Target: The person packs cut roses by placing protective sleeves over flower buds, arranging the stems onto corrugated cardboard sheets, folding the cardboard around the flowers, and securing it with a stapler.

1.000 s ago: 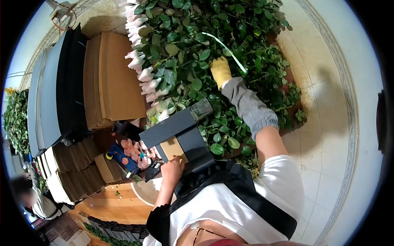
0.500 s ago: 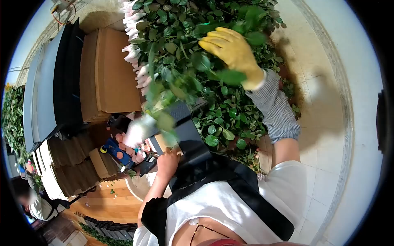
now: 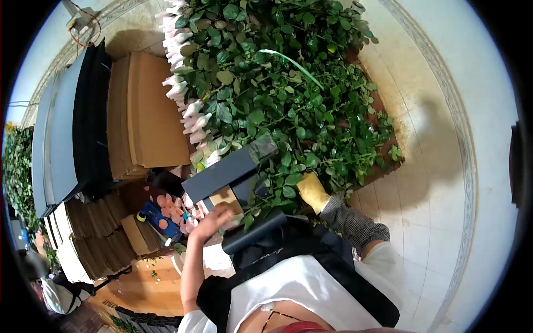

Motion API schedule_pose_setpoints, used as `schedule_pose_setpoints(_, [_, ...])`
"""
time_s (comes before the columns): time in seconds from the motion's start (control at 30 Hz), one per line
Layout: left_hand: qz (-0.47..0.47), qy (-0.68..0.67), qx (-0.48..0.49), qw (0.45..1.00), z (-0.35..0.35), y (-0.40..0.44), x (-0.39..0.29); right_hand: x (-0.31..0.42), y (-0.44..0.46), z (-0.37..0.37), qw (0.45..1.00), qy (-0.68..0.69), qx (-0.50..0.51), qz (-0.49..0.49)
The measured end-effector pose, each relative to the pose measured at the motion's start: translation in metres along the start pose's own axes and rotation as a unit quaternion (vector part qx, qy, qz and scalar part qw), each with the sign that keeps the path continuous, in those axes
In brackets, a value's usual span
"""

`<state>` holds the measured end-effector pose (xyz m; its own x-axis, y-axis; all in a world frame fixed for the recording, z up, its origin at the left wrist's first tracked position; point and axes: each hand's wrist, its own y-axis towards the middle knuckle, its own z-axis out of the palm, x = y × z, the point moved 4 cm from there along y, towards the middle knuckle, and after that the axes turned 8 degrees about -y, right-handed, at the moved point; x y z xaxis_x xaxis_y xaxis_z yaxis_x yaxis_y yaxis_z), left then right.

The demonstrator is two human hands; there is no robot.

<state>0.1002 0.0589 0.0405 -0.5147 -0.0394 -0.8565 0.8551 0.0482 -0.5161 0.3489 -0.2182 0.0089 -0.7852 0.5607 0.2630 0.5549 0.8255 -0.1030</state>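
The broad bed of leafy stems (image 3: 277, 83) fills the space ahead of the person, its pale wrapped flower heads (image 3: 191, 119) lined up along the left edge and the greenery spreading rightward, so the stems' long axis runs mostly crosswise. To its left stand the grey and black boards (image 3: 61, 127), with the tall cardboard sheets (image 3: 158, 111) between them and the flower heads.

Closer to the body, the dark flat strip (image 3: 219, 175) slants up to the right, its far end beside the clear wrap (image 3: 264, 147). A dark rolled edge (image 3: 255, 230) lies nearer the waist, and a small cardboard piece (image 3: 225, 195) shows between the two.

The right hand (image 3: 313, 191), in a yellow glove, is at the near edge of the greenery, its fingers partly hidden by leaves; whether they grip a stem cannot be told. The bare left hand (image 3: 215, 221) is over the near end of the cardboard piece, blurred, fingers loosely extended; whether it holds anything is unclear.

Between the hands, a leafy sprig (image 3: 250, 217) slants from the greenery beside the glove down toward the left fingertips. Its lower leaves are nearer the left hand, its upper ones nearer the right. Left of the bare hand lie pink petals (image 3: 175, 208) and a blue tool (image 3: 151, 213).
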Motion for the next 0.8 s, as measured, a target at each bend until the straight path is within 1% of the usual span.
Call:
schedule_pose_setpoints(0.03, [0.017,0.098,-0.011,0.995,0.009,-0.010,-0.030,0.010,0.006,-0.013,0.980,-0.177,0.069,-0.061])
schedule_pose_setpoints(0.07, [0.084,0.171,-0.039,0.981,0.017,-0.013,-0.034,-0.008,0.004,0.007,0.957,-0.200,0.194,-0.075])
schedule_pose_setpoints(0.1, [0.098,0.190,-0.061,0.975,0.022,-0.014,-0.020,-0.002,0.004,-0.025,0.970,-0.093,0.204,-0.088])
schedule_pose_setpoints(0.13, [0.117,0.207,-0.086,0.968,0.025,-0.010,-0.011,0.007,0.016,-0.083,0.972,0.009,0.210,-0.102])
schedule_pose_setpoints(0.17, [0.132,0.196,-0.110,0.965,0.027,-0.014,-0.022,0.012,0.036,-0.112,0.938,0.032,0.329,-0.103])
schedule_pose_setpoints(0.2, [0.132,0.198,-0.112,0.965,0.030,-0.013,-0.019,0.005,0.053,-0.128,0.948,0.085,0.268,-0.149])
schedule_pose_setpoints(0.23, [0.150,0.184,-0.141,0.961,0.031,-0.015,-0.014,-0.004,0.078,-0.133,0.957,0.147,0.194,-0.158])
schedule_pose_setpoints(0.27, [0.167,0.170,-0.170,0.956,0.033,-0.017,-0.012,0.001,0.108,-0.154,0.975,0.119,0.145,-0.122])
schedule_pose_setpoints(0.3, [0.167,0.202,-0.181,0.948,0.037,-0.018,-0.015,-0.009,0.135,-0.156,0.980,0.118,-0.010,-0.162])
schedule_pose_setpoints(0.33, [0.162,0.201,-0.180,0.949,0.037,-0.018,-0.014,-0.011,0.163,-0.161,0.974,0.183,-0.064,-0.120])
schedule_pose_setpoints(0.37, [0.164,0.195,-0.176,0.951,0.036,-0.017,-0.015,-0.025,0.189,-0.148,0.974,0.140,-0.154,-0.089])
schedule_pose_setpoints(0.4, [0.168,0.188,-0.174,0.952,0.035,-0.017,-0.015,-0.045,0.207,-0.119,0.982,0.058,-0.180,-0.029])
schedule_pose_setpoints(0.43, [0.160,0.186,-0.171,0.954,0.035,-0.017,-0.015,-0.059,0.215,-0.088,0.994,-0.062,-0.063,0.060])
schedule_pose_setpoints(0.47, [0.157,0.181,-0.171,0.956,0.035,-0.016,-0.009,-0.075,0.220,-0.045,0.980,-0.167,0.044,0.096])
schedule_pose_setpoints(0.5, [0.152,0.179,-0.173,0.957,0.035,-0.017,-0.010,-0.075,0.209,-0.025,0.964,-0.208,0.136,0.094])
schedule_pose_setpoints(0.53, [0.148,0.175,-0.175,0.957,0.035,-0.017,-0.012,-0.070,0.196,-0.021,0.975,-0.189,0.067,0.095])
schedule_pose_setpoints(0.6, [0.153,0.178,-0.181,0.955,0.035,-0.016,-0.010,-0.075,0.188,-0.025,0.981,-0.157,0.064,0.090])
schedule_pose_setpoints(0.67, [0.159,0.185,-0.187,0.952,0.035,-0.017,-0.009,-0.054,0.197,-0.071,0.977,-0.191,0.070,0.059])
schedule_pose_setpoints(0.73, [0.166,0.163,-0.200,0.952,0.036,-0.016,-0.008,-0.029,0.221,-0.112,0.989,-0.115,-0.096,-0.006])
schedule_pose_setpoints(0.77, [0.161,0.161,-0.201,0.953,0.036,-0.017,-0.009,-0.020,0.239,-0.122,0.984,-0.113,-0.136,-0.025])
schedule_pose_setpoints(0.8, [0.179,0.162,-0.204,0.949,0.036,-0.016,-0.011,-0.012,0.263,-0.131,0.977,-0.109,-0.177,-0.044])
